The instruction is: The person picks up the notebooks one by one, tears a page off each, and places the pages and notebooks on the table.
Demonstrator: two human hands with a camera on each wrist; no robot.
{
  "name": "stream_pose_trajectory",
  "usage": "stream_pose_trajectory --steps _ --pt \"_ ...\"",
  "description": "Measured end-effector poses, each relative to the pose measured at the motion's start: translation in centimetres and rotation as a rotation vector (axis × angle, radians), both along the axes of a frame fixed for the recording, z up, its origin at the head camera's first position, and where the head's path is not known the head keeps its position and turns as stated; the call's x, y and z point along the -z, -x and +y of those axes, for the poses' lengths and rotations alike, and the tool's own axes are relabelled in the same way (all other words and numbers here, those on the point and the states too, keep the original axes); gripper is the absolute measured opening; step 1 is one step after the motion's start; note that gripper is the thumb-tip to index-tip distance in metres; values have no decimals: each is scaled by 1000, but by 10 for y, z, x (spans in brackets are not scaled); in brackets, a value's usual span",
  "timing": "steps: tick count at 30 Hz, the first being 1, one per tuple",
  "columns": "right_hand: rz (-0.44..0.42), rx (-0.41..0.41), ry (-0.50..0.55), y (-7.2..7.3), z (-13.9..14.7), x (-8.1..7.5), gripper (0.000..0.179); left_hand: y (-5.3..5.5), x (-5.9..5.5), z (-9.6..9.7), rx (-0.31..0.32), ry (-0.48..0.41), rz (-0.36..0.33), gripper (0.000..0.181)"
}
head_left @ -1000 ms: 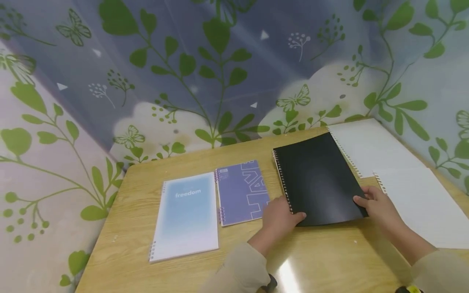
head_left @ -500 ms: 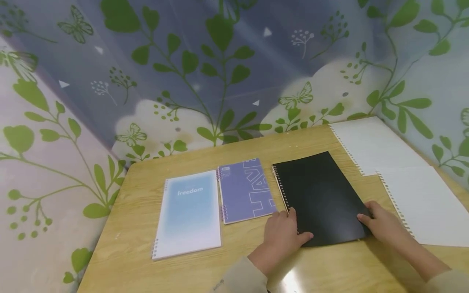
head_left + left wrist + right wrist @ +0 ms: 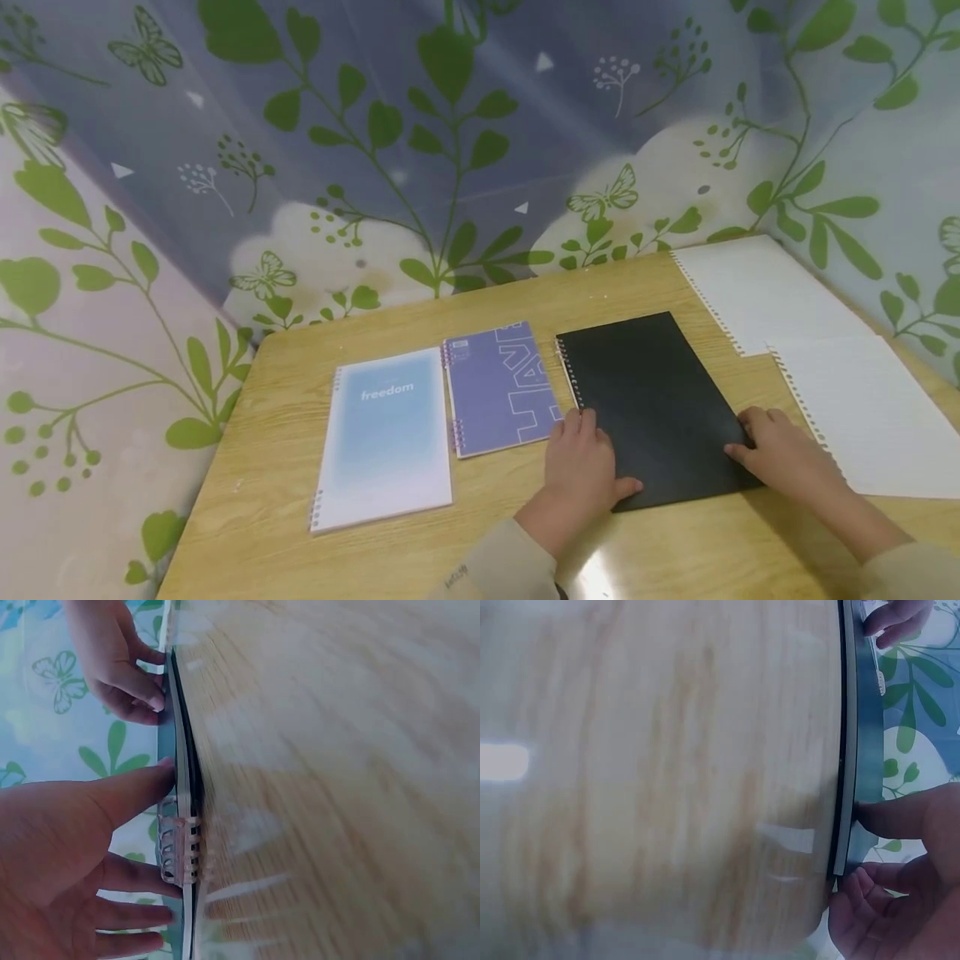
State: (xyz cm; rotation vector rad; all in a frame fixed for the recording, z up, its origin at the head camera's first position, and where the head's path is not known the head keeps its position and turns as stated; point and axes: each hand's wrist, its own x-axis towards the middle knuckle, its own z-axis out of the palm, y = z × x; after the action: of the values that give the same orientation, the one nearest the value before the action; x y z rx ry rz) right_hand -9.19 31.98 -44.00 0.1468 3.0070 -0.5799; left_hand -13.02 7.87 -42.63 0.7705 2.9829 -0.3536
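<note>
A black spiral notebook [image 3: 660, 408] lies on the wooden table, its wire binding along the left side. At its lower left corner is my left hand [image 3: 581, 462], thumb on the front edge and fairly straight fingers against the binding. The left wrist view shows those extended fingers [image 3: 135, 915] beside the wire loops. My right hand [image 3: 787, 450] holds the lower right corner, thumb on the cover. In the right wrist view its fingers [image 3: 851, 915] curl at the notebook's corner. The undersides of the notebook's corners are partly hidden.
To the left lie a purple spiral notebook [image 3: 498, 392] and a white and blue notebook [image 3: 386, 442] marked "freedom". Two white sheets with torn-hole edges, one at the back [image 3: 765, 287] and one nearer [image 3: 873, 417], lie at the right. Patterned fabric [image 3: 480, 150] hangs behind the table [image 3: 262, 500].
Both hands have brought the black notebook nearer to me and lowered it flat. Over the last half second it has barely moved, while the left fingers shifted slightly along the binding.
</note>
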Motion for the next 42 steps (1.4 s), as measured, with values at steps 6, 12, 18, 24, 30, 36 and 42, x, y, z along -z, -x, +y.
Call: stream_pose_trajectory --steps 6,12,18,24,30,36,42 --pt "0 -23 49 4 2 3 52 6 4 -5 65 -19 -23 79" --pt "14 -31 154 9 5 2 53 10 6 -9 94 -80 -46 78" --pt "24 -14 245 8 6 -14 55 20 3 -15 60 -215 -121 66" --pt "31 0 353 4 -4 -45 56 46 -10 -32 -20 -523 -164 44" --pt "137 -54 435 -4 -39 -83 55 73 -47 -56 -37 -822 -249 37" --pt "266 -158 424 -13 -81 -103 55 95 -81 -77 -92 -963 -419 45" --pt "360 -186 315 -20 -115 -106 52 107 -106 -82 -138 -942 -448 46"
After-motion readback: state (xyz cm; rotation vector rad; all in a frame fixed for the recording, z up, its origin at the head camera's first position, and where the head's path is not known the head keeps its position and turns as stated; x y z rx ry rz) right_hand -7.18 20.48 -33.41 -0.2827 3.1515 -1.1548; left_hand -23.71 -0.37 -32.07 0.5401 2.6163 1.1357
